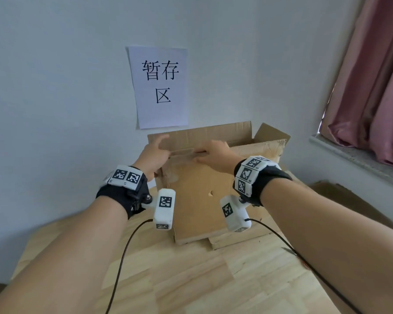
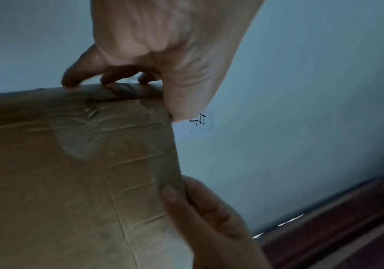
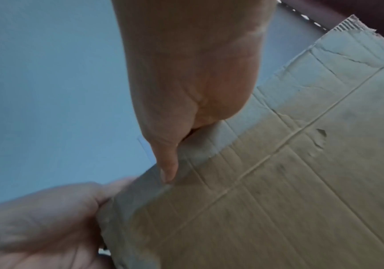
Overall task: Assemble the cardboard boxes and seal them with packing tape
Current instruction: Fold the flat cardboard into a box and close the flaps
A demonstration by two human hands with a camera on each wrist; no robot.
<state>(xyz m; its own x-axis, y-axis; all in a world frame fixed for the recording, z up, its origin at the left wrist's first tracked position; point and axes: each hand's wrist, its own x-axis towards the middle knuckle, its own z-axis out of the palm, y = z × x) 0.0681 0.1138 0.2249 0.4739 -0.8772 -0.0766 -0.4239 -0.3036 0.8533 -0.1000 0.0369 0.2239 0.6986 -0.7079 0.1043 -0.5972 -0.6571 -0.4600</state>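
A brown cardboard box (image 1: 197,200) stands on the wooden table (image 1: 191,279) against the wall, its far and right flaps up. Glossy clear tape (image 1: 182,154) lies along the top of its near face. My left hand (image 1: 154,155) grips the box's top left corner, fingers curled over the edge (image 2: 108,80). My right hand (image 1: 216,155) pinches the top edge just to the right, thumb on the near face and fingers over the rim. In the right wrist view one finger (image 3: 168,163) lies along the taped edge of the box (image 3: 278,200), and my left hand (image 3: 36,218) wraps the corner.
A flat piece of cardboard (image 1: 236,239) lies under the box's right side, and more cardboard (image 1: 349,200) lies at the right. A paper sign (image 1: 160,87) hangs on the wall behind. A windowsill (image 1: 349,155) and pink curtain (image 1: 372,75) are to the right.
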